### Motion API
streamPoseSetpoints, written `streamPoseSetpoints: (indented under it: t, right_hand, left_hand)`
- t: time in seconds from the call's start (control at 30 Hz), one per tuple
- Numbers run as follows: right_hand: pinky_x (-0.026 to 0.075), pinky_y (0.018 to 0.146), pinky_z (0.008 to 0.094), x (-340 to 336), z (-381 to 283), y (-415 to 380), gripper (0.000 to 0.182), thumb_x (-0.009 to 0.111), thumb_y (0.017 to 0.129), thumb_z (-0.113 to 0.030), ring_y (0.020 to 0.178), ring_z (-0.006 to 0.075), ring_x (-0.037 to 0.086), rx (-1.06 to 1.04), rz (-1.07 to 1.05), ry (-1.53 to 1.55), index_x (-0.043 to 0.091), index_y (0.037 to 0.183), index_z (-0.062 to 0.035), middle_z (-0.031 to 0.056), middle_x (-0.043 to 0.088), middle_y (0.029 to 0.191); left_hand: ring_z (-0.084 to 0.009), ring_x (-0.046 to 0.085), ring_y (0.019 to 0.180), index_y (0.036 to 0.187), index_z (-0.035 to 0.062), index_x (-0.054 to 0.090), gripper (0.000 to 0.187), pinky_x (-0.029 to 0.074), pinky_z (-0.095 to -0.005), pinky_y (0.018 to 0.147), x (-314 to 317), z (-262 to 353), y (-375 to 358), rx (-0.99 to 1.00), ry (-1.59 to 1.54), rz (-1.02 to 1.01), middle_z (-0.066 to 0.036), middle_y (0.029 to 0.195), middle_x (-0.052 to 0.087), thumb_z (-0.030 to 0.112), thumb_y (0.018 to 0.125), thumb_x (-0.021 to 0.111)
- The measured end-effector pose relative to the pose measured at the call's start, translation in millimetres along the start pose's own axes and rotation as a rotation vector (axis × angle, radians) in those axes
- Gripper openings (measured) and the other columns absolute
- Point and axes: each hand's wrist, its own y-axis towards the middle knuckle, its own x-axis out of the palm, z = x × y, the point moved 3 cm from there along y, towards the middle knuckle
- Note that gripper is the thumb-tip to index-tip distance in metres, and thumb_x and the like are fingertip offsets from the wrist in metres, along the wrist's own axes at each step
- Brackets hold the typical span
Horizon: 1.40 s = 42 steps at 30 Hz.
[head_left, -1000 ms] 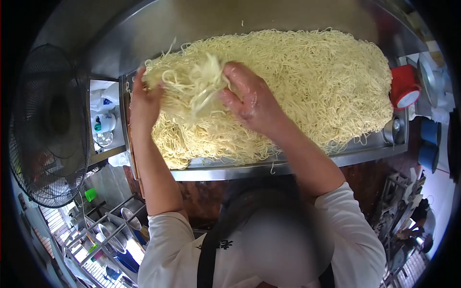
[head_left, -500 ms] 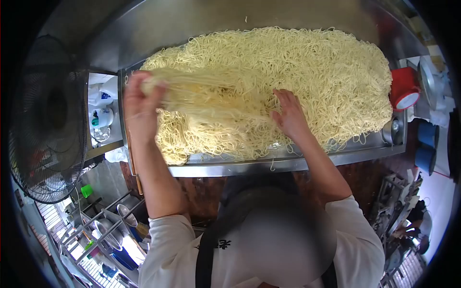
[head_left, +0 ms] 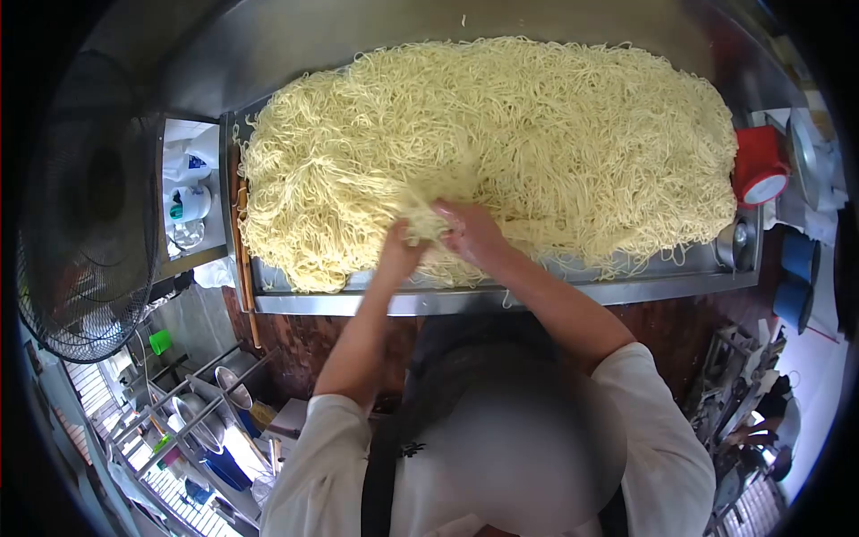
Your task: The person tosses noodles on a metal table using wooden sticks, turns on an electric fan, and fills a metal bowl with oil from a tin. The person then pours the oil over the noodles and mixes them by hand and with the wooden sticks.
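Observation:
A broad heap of pale yellow noodles [head_left: 573, 143] covers most of a metal worktop [head_left: 555, 295]. At the near side of the heap, my left hand [head_left: 403, 249] is closed around a clump of noodles. Close beside it, my right hand [head_left: 472, 234] grips the same clump from the right. Some strands between the hands are smeared by motion, and part of the fingers is hidden in the noodles.
A red scale [head_left: 759, 161] stands at the right end of the worktop, with a small metal container [head_left: 734, 246] near it. Wooden rods [head_left: 242, 242] lie along the left edge. A large fan [head_left: 89, 215] stands farther left.
My left hand has come down and right from the far left, bringing noodles toward the middle. My right hand has moved left to meet it. The stretched strands are now gathered in a clump.

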Motion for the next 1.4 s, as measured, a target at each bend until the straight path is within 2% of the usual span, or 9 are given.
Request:
streamPoseSetpoints:
  t: [0.13, 0.23, 0.3, 0.47, 0.63, 0.73, 0.83, 1.17, 1.4]
  right_hand:
    - [0.049, 0.095, 0.0449, -26.0, -91.0, -39.2, 0.065, 0.073, 0.077, -0.007, 0.117, 0.0332, 0.058, -0.297, 0.043, -0.245, 0.051, 0.138, -0.0062, 0.015, 0.055, 0.135]
    - [0.049, 0.095, 0.048, -82.8, -26.6, -77.8, 0.072, 0.074, 0.076, -0.008, 0.117, 0.0387, 0.055, -0.403, 0.358, -0.609, 0.047, 0.142, -0.0054, 0.02, 0.055, 0.131]
    - [0.048, 0.095, 0.0496, -105.2, 11.8, -113.4, 0.075, 0.076, 0.073, -0.009, 0.112, 0.0424, 0.054, 0.088, 0.393, -0.975, 0.048, 0.142, -0.0069, 0.0226, 0.055, 0.124]
    - [0.05, 0.086, 0.0461, -53.3, 101.8, -71.2, 0.062, 0.069, 0.068, -0.002, 0.1, 0.0431, 0.056, 0.007, 0.379, -0.855, 0.058, 0.129, -0.0088, 0.0253, 0.055, 0.117]
    - [0.053, 0.08, 0.0439, -34.6, -22.4, -43.6, 0.057, 0.061, 0.069, 0.004, 0.096, 0.0385, 0.063, -0.389, 0.171, -0.485, 0.06, 0.125, -0.0069, 0.0196, 0.061, 0.114]
    - [0.051, 0.094, 0.0417, -93.9, -27.0, -91.1, 0.074, 0.065, 0.071, 0.005, 0.115, 0.0364, 0.058, -0.078, 0.282, -0.535, 0.049, 0.141, -0.0126, 0.0211, 0.054, 0.13]
    - [0.045, 0.103, 0.0465, -158.6, 47.6, -129.9, 0.087, 0.075, 0.07, -0.001, 0.129, 0.0413, 0.047, 0.33, 0.54, -0.983, 0.041, 0.148, -0.0141, 0.0241, 0.046, 0.138]
    - [0.052, 0.088, 0.0422, -115.3, 1.8, -67.8, 0.054, 0.069, 0.068, 0.001, 0.103, 0.0368, 0.062, -0.329, 0.368, -0.492, 0.06, 0.122, -0.0039, 0.0185, 0.056, 0.127]
    - [0.042, 0.106, 0.0437, -259.6, 126.0, -201.7, 0.059, 0.072, 0.074, -0.006, 0.123, 0.0436, 0.049, 0.224, 0.452, -1.084, 0.056, 0.131, -0.0053, 0.0266, 0.053, 0.129]
  left_hand:
    - [-0.0215, 0.061, 0.111, 0.135, 0.0019, 0.045, 0.06, 0.051, -0.0321, 0.095, -133.5, 63.6, -15.4, 0.055, -0.448, 0.096, -0.012, 0.121, 0.061, -0.015, 0.079, 0.058]
    - [-0.0403, 0.042, 0.132, 0.14, 0.004, 0.042, 0.073, 0.039, -0.0457, 0.11, -160.0, 57.8, -32.3, 0.015, 0.364, 0.379, -0.027, 0.137, 0.045, -0.005, 0.074, 0.071]
    - [-0.0427, 0.041, 0.132, 0.137, 0.0028, 0.047, 0.069, 0.038, -0.0479, 0.11, -134.8, 44.2, -35.7, 0.01, 0.344, 0.386, -0.028, 0.136, 0.043, 0.001, 0.074, 0.074]
    - [-0.0436, 0.054, 0.114, 0.123, 0.0003, 0.057, 0.046, 0.045, -0.0506, 0.098, 6.5, 46.9, -23.3, -0.007, 0.303, -0.003, -0.026, 0.117, 0.058, 0.011, 0.08, 0.07]
    - [-0.0434, 0.059, 0.107, 0.133, 0.0021, 0.052, 0.053, 0.049, -0.0453, 0.096, -48.0, 100.2, -23.5, 0.284, 0.025, -0.037, -0.028, 0.11, 0.06, 0.003, 0.08, 0.063]
    - [-0.045, 0.056, 0.116, 0.141, 0.0043, 0.045, 0.063, 0.047, -0.0463, 0.101, -94.4, 82.5, -31.5, 0.42, 0.219, -0.004, -0.027, 0.12, 0.056, 0.002, 0.081, 0.063]
    - [-0.0438, 0.053, 0.12, 0.14, 0.0052, 0.047, 0.06, 0.045, -0.0462, 0.103, -117.7, 101.3, -47.3, 0.003, 0.285, -0.152, -0.025, 0.126, 0.053, 0.007, 0.083, 0.067]
    - [-0.0409, 0.055, 0.116, 0.138, 0.0047, 0.049, 0.058, 0.049, -0.0432, 0.096, -59.3, 195.2, -30.5, 0.123, 0.063, -0.092, -0.023, 0.127, 0.053, 0.02, 0.087, 0.072]
    - [-0.0418, 0.053, 0.119, 0.137, 0.0048, 0.05, 0.063, 0.046, -0.0453, 0.099, 78.6, 221.7, 29.6, 0.273, 0.144, 0.042, -0.025, 0.126, 0.053, 0.021, 0.082, 0.076]
